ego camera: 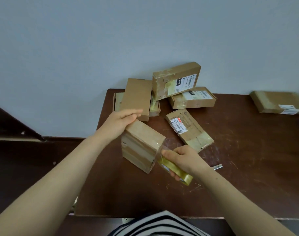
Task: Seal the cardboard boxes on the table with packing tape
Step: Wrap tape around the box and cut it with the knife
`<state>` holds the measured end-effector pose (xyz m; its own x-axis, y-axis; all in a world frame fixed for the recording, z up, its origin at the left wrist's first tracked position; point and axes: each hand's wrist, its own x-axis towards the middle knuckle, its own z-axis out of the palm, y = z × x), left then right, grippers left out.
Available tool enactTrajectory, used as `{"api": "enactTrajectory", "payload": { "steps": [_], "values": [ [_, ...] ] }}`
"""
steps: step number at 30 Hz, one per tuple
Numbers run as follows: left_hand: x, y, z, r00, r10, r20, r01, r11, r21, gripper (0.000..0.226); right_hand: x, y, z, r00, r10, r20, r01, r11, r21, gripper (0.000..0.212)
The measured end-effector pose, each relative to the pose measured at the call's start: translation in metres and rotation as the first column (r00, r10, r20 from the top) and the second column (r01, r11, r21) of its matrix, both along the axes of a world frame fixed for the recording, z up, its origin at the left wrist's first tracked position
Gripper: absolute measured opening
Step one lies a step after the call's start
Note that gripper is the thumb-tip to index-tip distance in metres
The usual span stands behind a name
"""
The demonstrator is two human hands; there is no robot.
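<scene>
Looks from head height forward and down onto the brown table (pixel 247 159), facing the pale wall (pixel 94 40) behind it. Sits near enough to hold both forearms, the left hand (pixel 123 121) and the right hand (pixel 184 159) in the middle of the frame.

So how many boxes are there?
7: the front box being taped; a plain box on a flat box behind it; a leaning box on a labelled box by the wall; a middle box; a far-right box. Others may hide underneath.

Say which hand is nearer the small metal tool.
Right. The right hand is just left of the small metal tool; the left hand farther left, on a box.
</scene>
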<state>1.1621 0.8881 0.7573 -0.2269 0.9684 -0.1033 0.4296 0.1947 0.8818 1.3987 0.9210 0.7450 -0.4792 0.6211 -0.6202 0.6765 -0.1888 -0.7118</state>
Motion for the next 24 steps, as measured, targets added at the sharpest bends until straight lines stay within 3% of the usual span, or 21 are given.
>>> {"api": "enactTrajectory", "payload": {
  "steps": [1,3,4,5,6,7,9,11,13,15,18,21,24],
  "values": [
    [0.004,0.003,0.004,0.957,-0.060,-0.285,0.063,0.998,0.004,0.039,-0.002,0.000,-0.001,1.000,0.009,-0.005,-0.009,1.000,-0.006,0.040],
    [0.031,0.007,0.013,0.736,-0.076,-0.673,0.095,0.995,-0.009,0.042,-0.006,-0.001,-0.004,0.999,0.041,-0.022,-0.041,0.999,-0.034,0.038],
    [0.049,0.008,0.013,0.625,-0.139,-0.768,0.104,0.990,-0.095,0.045,-0.008,-0.003,-0.006,0.998,0.053,-0.029,-0.054,0.997,-0.051,0.037],
    [0.065,0.007,0.013,0.536,-0.228,-0.813,0.121,0.974,-0.193,0.064,-0.010,-0.005,-0.008,0.998,0.056,-0.035,-0.058,0.996,-0.066,0.036],
    [0.075,0.008,0.011,0.463,-0.320,-0.827,0.155,0.948,-0.280,0.084,-0.010,-0.006,-0.009,0.998,0.053,-0.042,-0.056,0.996,-0.076,0.037],
    [0.078,0.009,0.012,0.422,-0.361,-0.832,0.168,0.933,-0.319,0.089,-0.011,-0.006,-0.010,0.998,0.039,-0.053,-0.043,0.996,-0.078,0.038],
    [0.070,0.014,0.015,0.523,-0.309,-0.795,0.229,0.949,-0.218,0.077,-0.010,-0.003,-0.010,0.998,0.005,-0.064,-0.009,0.998,-0.070,0.038],
    [0.069,0.004,0.014,0.661,-0.179,-0.729,0.330,0.942,0.068,0.065,-0.008,0.001,-0.008,0.998,0.002,-0.064,-0.005,0.999,-0.051,0.036],
    [0.074,-0.011,0.002,0.602,-0.095,-0.793,0.384,0.905,0.183,0.053,-0.008,0.004,-0.007,0.997,0.007,-0.071,-0.010,0.999,-0.051,0.031],
    [0.075,-0.020,-0.007,0.479,-0.089,-0.873,0.396,0.910,0.124,0.042,-0.010,0.004,-0.007,0.997,0.002,-0.079,-0.008,0.998,-0.066,0.030],
    [0.075,-0.012,-0.005,0.507,-0.040,-0.861,0.427,0.879,0.211,0.028,-0.012,0.004,-0.001,0.994,-0.004,-0.105,-0.007,0.994,-0.107,0.036],
    [0.070,-0.007,0.007,0.650,-0.085,-0.756,0.420,0.868,0.264,0.026,-0.001,0.008,0.023,0.982,0.022,-0.188,-0.044,0.993,-0.113,0.040],
    [0.045,-0.007,0.010,0.901,-0.054,-0.430,0.198,0.934,0.299,0.024,0.012,0.015,0.054,0.895,0.012,-0.445,-0.071,0.991,-0.115,0.037]
  ]
}}
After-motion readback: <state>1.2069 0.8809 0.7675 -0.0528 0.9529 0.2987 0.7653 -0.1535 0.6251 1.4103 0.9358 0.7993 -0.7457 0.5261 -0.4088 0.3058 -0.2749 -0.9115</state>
